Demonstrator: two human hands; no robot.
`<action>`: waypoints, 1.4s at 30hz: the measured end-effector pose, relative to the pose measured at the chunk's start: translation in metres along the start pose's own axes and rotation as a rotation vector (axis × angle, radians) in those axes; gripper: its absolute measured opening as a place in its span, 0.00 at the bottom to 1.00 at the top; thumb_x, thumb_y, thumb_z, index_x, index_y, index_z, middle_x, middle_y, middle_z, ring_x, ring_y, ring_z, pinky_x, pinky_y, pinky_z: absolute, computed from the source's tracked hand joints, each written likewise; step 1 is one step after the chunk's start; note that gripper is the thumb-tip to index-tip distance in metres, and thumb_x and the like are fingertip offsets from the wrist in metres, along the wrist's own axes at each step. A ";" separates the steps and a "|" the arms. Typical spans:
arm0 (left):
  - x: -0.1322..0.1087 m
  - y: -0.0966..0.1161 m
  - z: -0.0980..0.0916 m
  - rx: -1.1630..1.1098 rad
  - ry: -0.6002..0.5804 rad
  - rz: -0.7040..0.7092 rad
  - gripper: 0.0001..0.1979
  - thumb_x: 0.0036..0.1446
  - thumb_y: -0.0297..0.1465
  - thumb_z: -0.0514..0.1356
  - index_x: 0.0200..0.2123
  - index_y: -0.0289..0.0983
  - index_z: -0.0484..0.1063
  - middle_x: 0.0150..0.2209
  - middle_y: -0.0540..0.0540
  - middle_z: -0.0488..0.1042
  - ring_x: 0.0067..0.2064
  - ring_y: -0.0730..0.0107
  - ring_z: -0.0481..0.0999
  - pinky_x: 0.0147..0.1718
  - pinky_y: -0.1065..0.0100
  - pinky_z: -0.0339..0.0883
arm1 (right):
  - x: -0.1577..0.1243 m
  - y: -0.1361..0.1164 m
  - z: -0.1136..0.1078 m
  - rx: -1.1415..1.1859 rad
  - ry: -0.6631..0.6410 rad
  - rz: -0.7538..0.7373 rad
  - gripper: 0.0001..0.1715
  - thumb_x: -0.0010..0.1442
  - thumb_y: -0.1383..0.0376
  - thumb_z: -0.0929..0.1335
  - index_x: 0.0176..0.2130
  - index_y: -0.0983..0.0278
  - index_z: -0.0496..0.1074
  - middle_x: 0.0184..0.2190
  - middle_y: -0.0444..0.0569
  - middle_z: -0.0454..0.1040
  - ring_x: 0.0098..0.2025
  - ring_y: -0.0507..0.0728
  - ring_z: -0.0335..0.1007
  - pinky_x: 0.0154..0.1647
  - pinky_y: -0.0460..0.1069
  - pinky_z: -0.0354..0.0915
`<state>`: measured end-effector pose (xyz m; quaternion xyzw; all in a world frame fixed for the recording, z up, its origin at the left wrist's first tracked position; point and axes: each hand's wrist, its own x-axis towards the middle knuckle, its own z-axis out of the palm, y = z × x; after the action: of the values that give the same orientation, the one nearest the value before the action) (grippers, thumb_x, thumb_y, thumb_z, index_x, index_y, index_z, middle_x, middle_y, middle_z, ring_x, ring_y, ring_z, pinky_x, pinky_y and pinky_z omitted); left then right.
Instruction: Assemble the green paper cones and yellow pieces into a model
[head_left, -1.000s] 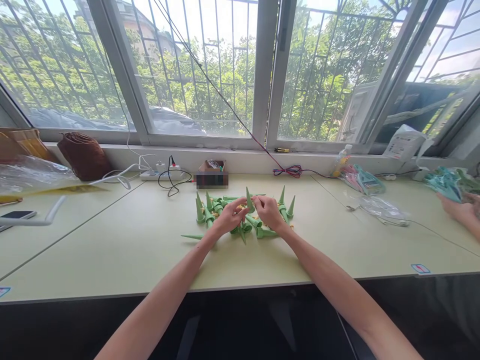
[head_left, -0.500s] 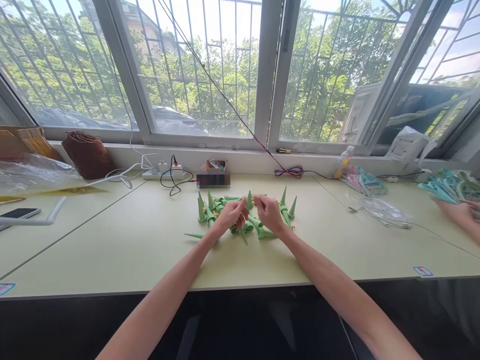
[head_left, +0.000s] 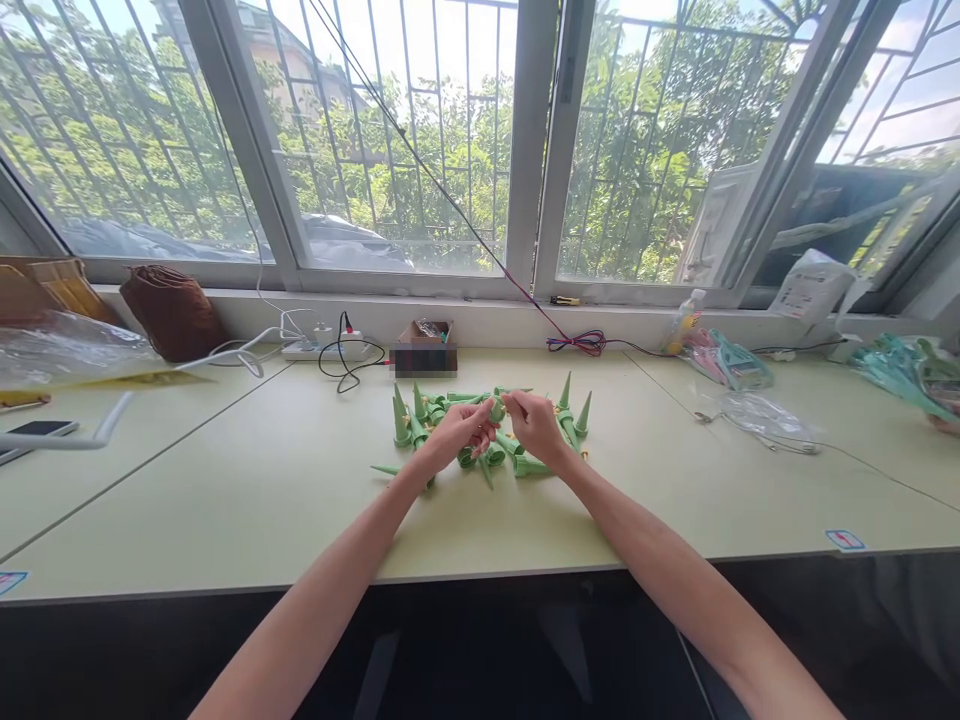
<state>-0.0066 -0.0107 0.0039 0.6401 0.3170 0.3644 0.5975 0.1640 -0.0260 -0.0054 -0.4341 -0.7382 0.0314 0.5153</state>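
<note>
Several green plastic cone spikes lie and stand in a heap on the pale green table. My left hand and my right hand meet over the heap, fingers pinched together around one green cone held between them. Two cones stand upright just right of my right hand, and others stand left of my left hand. One long spike lies flat beside my left wrist.
A power strip with cables and a small box sit at the window sill. A brown pouch, plastic bags and a phone are at left. Teal packets and a clear bag lie at right.
The held cone has dropped lower between my fingers and now tilts. Another person's hand at the right edge has pulled back almost out of view.
</note>
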 end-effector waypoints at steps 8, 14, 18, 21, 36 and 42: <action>-0.001 0.001 -0.002 0.007 -0.063 -0.009 0.27 0.54 0.54 0.59 0.30 0.32 0.73 0.25 0.46 0.72 0.19 0.79 0.64 0.16 0.74 0.56 | 0.001 -0.002 -0.002 0.008 -0.014 -0.006 0.25 0.69 0.55 0.56 0.23 0.61 0.53 0.18 0.40 0.55 0.23 0.50 0.44 0.26 0.47 0.47; -0.001 -0.001 -0.003 0.116 -0.015 0.088 0.22 0.53 0.50 0.63 0.27 0.34 0.69 0.20 0.50 0.68 0.19 0.77 0.65 0.18 0.73 0.56 | 0.000 -0.002 -0.001 -0.006 -0.018 0.004 0.25 0.69 0.56 0.57 0.22 0.62 0.54 0.17 0.40 0.55 0.23 0.50 0.43 0.26 0.47 0.47; -0.003 0.001 0.000 0.230 0.136 0.191 0.19 0.49 0.46 0.67 0.30 0.37 0.66 0.20 0.52 0.68 0.18 0.76 0.65 0.17 0.72 0.55 | 0.000 0.001 0.001 -0.013 -0.021 0.031 0.25 0.68 0.56 0.57 0.22 0.62 0.53 0.16 0.40 0.53 0.22 0.50 0.42 0.26 0.48 0.45; -0.005 0.004 0.003 0.306 0.197 0.239 0.20 0.46 0.43 0.69 0.32 0.38 0.66 0.21 0.54 0.68 0.20 0.75 0.66 0.18 0.73 0.56 | 0.000 0.002 0.002 -0.001 -0.034 0.040 0.26 0.68 0.56 0.57 0.21 0.62 0.52 0.16 0.40 0.53 0.21 0.50 0.42 0.26 0.48 0.43; -0.002 0.003 0.008 0.273 0.220 0.283 0.22 0.54 0.49 0.61 0.39 0.38 0.64 0.27 0.53 0.68 0.20 0.78 0.67 0.17 0.76 0.57 | 0.000 -0.005 0.005 0.035 -0.008 0.111 0.25 0.68 0.55 0.57 0.22 0.61 0.53 0.16 0.41 0.56 0.21 0.50 0.47 0.25 0.48 0.46; 0.002 0.002 0.006 0.150 0.281 0.274 0.24 0.58 0.53 0.55 0.33 0.36 0.65 0.24 0.52 0.69 0.16 0.79 0.64 0.13 0.75 0.54 | -0.001 -0.006 0.002 0.043 0.040 0.124 0.26 0.69 0.53 0.56 0.23 0.62 0.53 0.17 0.41 0.57 0.22 0.50 0.48 0.26 0.48 0.46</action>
<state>-0.0005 -0.0119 0.0062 0.6627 0.3335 0.5033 0.4431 0.1585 -0.0293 -0.0039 -0.4684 -0.6987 0.0704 0.5362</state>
